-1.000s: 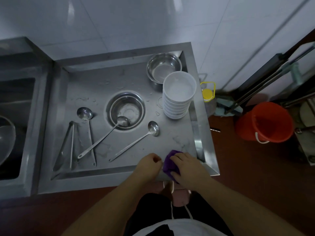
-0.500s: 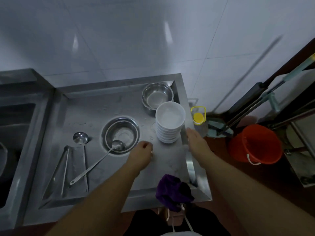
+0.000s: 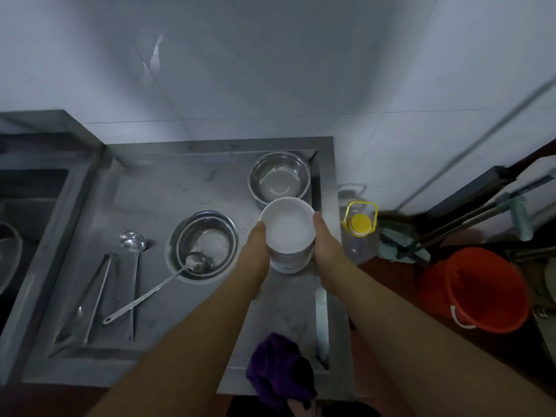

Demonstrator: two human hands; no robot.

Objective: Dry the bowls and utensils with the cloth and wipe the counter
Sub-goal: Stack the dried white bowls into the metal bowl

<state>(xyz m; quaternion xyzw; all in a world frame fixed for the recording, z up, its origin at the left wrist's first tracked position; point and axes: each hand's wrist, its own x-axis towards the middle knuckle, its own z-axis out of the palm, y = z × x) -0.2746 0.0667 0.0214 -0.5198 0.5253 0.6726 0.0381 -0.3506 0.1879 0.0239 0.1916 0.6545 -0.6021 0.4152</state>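
Lying at the left of the frame are shiny metal ladles (image 3: 132,245), then the left hand (image 3: 255,251) and right hand (image 3: 326,251) grip the stack of round white bowls (image 3: 287,236) mid-frame, with the purple cloth (image 3: 278,373) low down on the steel counter (image 3: 180,188) edge.

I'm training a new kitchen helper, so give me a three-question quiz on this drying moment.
1. True or false: the purple cloth is in the right hand.
2. What do both hands hold? A) a steel bowl B) the stack of white bowls C) a ladle
3. Fill in: one ladle rests with its scoop inside the near steel ____.

Key:
1. False; it lies at the counter's front edge.
2. B; the left hand and right hand grip its sides.
3. bowl
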